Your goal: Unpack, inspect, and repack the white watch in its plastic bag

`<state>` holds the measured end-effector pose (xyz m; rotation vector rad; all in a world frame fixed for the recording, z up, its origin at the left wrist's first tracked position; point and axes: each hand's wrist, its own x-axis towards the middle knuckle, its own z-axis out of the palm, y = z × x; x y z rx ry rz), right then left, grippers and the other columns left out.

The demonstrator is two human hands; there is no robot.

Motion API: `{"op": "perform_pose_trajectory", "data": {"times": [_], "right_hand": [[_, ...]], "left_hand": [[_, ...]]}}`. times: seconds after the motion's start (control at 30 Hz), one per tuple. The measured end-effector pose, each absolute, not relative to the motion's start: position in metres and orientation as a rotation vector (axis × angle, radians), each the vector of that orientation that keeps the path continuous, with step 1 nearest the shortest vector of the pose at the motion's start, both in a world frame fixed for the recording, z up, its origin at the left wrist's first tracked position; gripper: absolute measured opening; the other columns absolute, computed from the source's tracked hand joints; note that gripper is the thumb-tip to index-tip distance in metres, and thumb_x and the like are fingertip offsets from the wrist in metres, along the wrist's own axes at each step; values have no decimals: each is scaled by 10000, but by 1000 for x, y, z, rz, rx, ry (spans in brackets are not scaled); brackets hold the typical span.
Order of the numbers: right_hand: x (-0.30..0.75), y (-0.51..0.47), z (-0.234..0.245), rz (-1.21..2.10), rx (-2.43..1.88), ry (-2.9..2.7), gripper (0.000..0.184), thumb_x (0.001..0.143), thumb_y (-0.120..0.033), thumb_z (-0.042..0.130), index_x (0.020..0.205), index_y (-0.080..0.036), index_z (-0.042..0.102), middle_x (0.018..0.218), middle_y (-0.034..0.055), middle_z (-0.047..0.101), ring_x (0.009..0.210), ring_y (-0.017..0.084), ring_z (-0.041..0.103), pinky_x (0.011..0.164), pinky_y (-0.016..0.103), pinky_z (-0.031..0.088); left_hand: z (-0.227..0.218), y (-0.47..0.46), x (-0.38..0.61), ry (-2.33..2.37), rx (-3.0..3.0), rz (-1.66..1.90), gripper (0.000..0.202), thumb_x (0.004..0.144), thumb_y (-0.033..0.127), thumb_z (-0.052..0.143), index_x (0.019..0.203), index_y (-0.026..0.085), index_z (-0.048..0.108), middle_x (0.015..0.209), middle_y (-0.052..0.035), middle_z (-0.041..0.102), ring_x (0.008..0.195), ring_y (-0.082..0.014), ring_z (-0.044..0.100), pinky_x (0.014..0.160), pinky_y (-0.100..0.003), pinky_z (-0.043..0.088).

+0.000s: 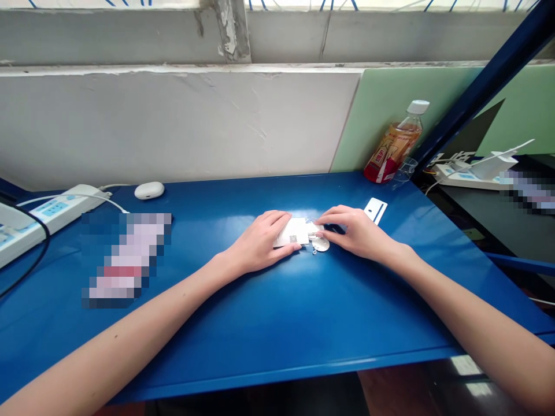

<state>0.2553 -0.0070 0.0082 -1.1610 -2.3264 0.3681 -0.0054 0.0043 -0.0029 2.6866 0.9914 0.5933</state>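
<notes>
On the blue table (281,323), my left hand (260,240) grips a small flat white box (293,231) with a printed square code, thumb along its near edge and fingers over its far edge. At the box's right end, my right hand (353,231) pinches a small white piece (315,229) between thumb and fingertips. Whether that piece is part of the box I cannot tell. Just below it lies a round whitish disc (321,245) with a tiny ring beside it. Behind my right wrist is a white card (376,210) with a dark stripe.
A drink bottle (396,144) leans at the back right near a blue post (477,81). To the left are a white earphone case (149,190), a blurred-out phone-like object (130,254) and a power strip (56,216) with cables. A wall (182,127) closes the back.
</notes>
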Motion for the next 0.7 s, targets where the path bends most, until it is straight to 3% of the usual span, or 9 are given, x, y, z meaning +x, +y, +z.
{"op": "perform_pose_trajectory", "data": {"times": [0.23,0.37,0.57,0.7], "right_hand": [[259,-6,8,180,-1150,-2352,218,896,-339,676,1052,-210,756,994,101,762,936,272,672,824,415,556],[261,-10,18,195,-1247,-2378,240,933,-294,588,1106,-207,731,933,82,777,837,255,701,751,392,550],[255,-15,20,226,-1293,-2414,302,956,-252,491,1118,-156,726,1039,130,766,924,283,714,797,409,551],[249,-19,17,300,-1259,-2395,391,929,-217,480,1280,-136,633,1050,132,764,980,301,707,857,454,556]], "left_hand": [[-1,1,-3,1024,2682,613,533,943,551,566,1301,156,553,1338,-174,594,1280,-350,523,1069,-518,426],[-1,0,-3,1033,2692,601,542,948,549,555,1287,126,556,1334,-191,595,1267,-354,527,1056,-518,433],[-3,1,-3,1025,2715,623,561,951,537,556,1282,85,551,1332,-216,592,1258,-358,531,1057,-498,431],[-2,0,-2,1032,2701,633,522,940,518,578,1268,112,560,1310,-205,605,1246,-360,544,1043,-506,443]]}}
